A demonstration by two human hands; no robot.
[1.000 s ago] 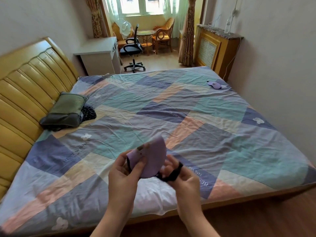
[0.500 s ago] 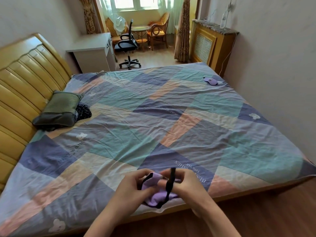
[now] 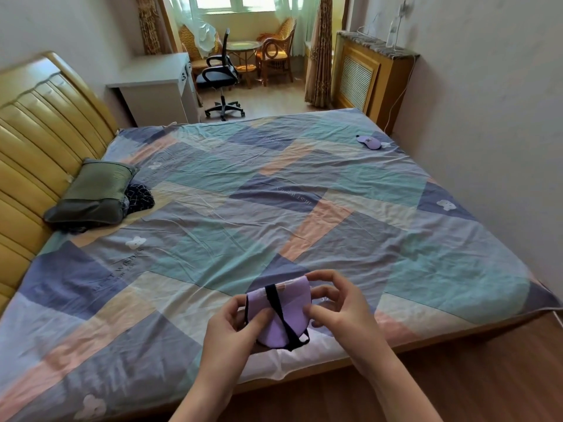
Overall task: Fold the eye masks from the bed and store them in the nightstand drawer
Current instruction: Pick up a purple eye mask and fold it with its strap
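Observation:
A lilac eye mask (image 3: 289, 309) folded in half is held over the near edge of the bed (image 3: 274, 193), its black strap wrapped across the front. My left hand (image 3: 231, 327) grips its left side, thumb pressing on the fabric. My right hand (image 3: 341, 306) pinches its right edge with fingertips. A second lilac eye mask (image 3: 369, 141) lies flat at the far right corner of the bed, well out of reach of both hands. No nightstand drawer is in view.
A dark green pillow (image 3: 91, 193) and a dark checked cloth (image 3: 138, 197) lie by the yellow headboard (image 3: 39, 138). A white desk (image 3: 152, 86), an office chair (image 3: 221, 77) and a wooden radiator cover (image 3: 365, 74) stand beyond the bed. The wall runs along the right.
The mask went from loosely held with the strap dangling to folded flat with the strap wrapped around it. Both hands dropped low, then rose slightly.

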